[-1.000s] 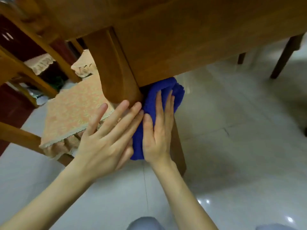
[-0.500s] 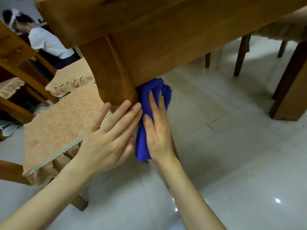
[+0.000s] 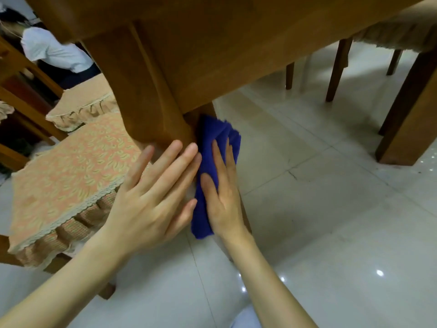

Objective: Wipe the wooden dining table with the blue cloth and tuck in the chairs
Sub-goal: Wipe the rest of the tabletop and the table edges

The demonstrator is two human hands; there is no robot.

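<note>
Blue cloth [image 3: 209,136], bunched into a long fold, is pressed against the side of the wooden counter's near leg [image 3: 146,91], just below where that leg meets the counter's apron [image 3: 236,55]. The head view, the only 1 given, looks from low down beneath the counter's edge toward a pale tiled floor [image 3: 331,209].

The right hand [image 3: 222,200] lies flat on the cloth. Its fingers [image 3: 218,162] are straight and close together with the thumb alongside, pushing the fabric onto the wood, not pinching it. The left hand [image 3: 151,200] rests just beside it on the same leg, touching the cloth's left edge. Its fingers [image 3: 169,162] are straight, slightly spread, and hold nothing.

To the left, a chair with an orange patterned cushion [image 3: 71,174] stands near the leg and appears to be pulled out. A 2nd cushioned chair [image 3: 80,107] sits behind it. At far right are another counter leg [image 3: 406,110] and thin chair legs [image 3: 338,69]. A person in a white shirt [image 3: 54,53] is partly visible at upper left.

The wiping step seems to be in hand, here on the leg. The counter's top is out of sight, so its state cannot be told. The next move likely calls for sliding the cloth along the leg under flat, even pressure. The chairs look not yet tucked in, and the patterned one will need pushing under.
</note>
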